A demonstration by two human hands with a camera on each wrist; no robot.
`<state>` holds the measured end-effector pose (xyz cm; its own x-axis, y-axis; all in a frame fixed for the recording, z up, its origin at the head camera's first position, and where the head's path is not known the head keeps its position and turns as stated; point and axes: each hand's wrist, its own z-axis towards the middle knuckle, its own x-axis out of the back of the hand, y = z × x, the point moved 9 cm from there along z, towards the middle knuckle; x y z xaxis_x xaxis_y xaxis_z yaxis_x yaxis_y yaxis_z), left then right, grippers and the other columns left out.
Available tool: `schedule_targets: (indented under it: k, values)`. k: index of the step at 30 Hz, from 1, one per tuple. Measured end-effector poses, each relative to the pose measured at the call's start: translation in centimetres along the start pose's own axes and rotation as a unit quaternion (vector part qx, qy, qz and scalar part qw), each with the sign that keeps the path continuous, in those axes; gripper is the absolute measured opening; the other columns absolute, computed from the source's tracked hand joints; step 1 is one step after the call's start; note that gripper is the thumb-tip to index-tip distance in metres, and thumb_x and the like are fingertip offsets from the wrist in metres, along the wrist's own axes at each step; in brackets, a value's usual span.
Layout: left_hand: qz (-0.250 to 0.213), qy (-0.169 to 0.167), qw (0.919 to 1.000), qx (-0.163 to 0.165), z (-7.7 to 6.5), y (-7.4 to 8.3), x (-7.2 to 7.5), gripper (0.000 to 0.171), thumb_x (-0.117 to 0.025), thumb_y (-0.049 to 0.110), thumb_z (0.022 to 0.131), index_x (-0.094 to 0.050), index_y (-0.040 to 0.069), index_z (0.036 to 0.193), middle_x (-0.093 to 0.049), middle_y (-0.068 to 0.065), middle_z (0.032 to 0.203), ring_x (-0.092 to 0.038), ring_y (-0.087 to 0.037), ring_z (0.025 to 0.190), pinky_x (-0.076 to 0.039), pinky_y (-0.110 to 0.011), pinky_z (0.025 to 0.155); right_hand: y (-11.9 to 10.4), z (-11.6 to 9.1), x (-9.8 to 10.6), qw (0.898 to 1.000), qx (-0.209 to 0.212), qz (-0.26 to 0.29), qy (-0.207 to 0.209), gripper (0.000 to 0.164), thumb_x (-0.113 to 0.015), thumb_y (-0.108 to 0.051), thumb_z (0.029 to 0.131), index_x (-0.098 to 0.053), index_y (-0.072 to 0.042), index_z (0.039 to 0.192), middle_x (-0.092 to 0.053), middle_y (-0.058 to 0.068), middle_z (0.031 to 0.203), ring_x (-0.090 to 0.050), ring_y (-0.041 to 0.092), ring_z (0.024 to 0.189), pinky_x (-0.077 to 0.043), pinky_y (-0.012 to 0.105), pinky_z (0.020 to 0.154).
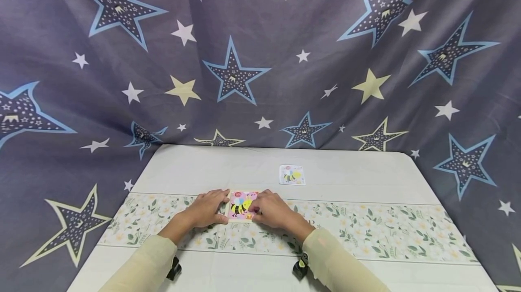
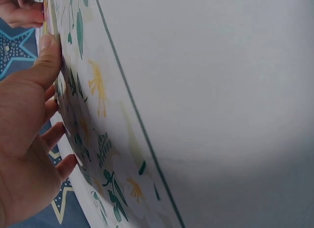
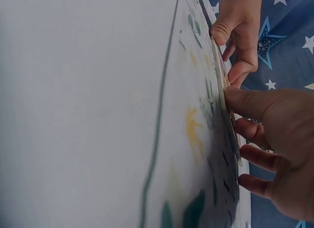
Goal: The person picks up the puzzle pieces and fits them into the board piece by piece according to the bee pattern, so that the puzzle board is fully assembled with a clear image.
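A small square bee puzzle (image 1: 237, 209), pink with a yellow-and-black bee and a pale wooden border, lies flat on the table. My left hand (image 1: 209, 208) holds its left side, thumb at the near corner and fingers at the far one. Over the right part of the picture, my right hand (image 1: 272, 209) bends its fingers, with thumb and index finger close together by the bee's head. Its fingers hide the right edge, and I cannot tell whether they pinch a loose piece. In the right wrist view the thumb (image 3: 238, 98) rests at the board's edge.
Beyond the puzzle lies a white card (image 1: 291, 175) with a similar bee picture. A pale cloth with a leafy flower band (image 1: 366, 228) covers the table. Behind the far edge hangs a dark curtain (image 1: 260, 57) with stars.
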<state>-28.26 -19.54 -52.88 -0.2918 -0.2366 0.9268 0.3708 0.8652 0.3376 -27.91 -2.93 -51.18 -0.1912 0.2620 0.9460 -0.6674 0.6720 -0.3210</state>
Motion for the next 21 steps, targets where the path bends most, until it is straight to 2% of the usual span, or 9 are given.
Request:
schedule_targets:
  k: [12, 21]
  values:
    - [-0.003, 0.001, 1.0000, -0.003, 0.00, -0.05, -0.06, 0.064, -0.074, 0.052, 0.087, -0.056, 0.014, 0.134, -0.038, -0.011, 0.164, -0.036, -0.035, 0.151, -0.030, -0.064, 0.115, 0.28, 0.19, -0.23, 1.000, -0.009, 0.012, -0.008, 0.022, -0.079, -0.034, 0.089, -0.079, -0.027, 0.110, -0.073, -0.010, 0.112, -0.058, 0.018, 0.121, -0.046, 0.044, 0.103]
    - [-0.003, 0.001, 1.0000, -0.004, -0.05, 0.17, 0.05, 0.064, -0.075, 0.050, 0.087, -0.057, 0.013, 0.136, -0.038, -0.011, 0.164, -0.035, -0.036, 0.151, -0.030, -0.065, 0.115, 0.43, 0.41, -0.12, 1.000, -0.007, 0.005, -0.010, 0.022, -0.080, -0.036, 0.087, -0.079, -0.029, 0.108, -0.073, -0.012, 0.111, -0.058, 0.017, 0.117, -0.048, 0.042, 0.097]
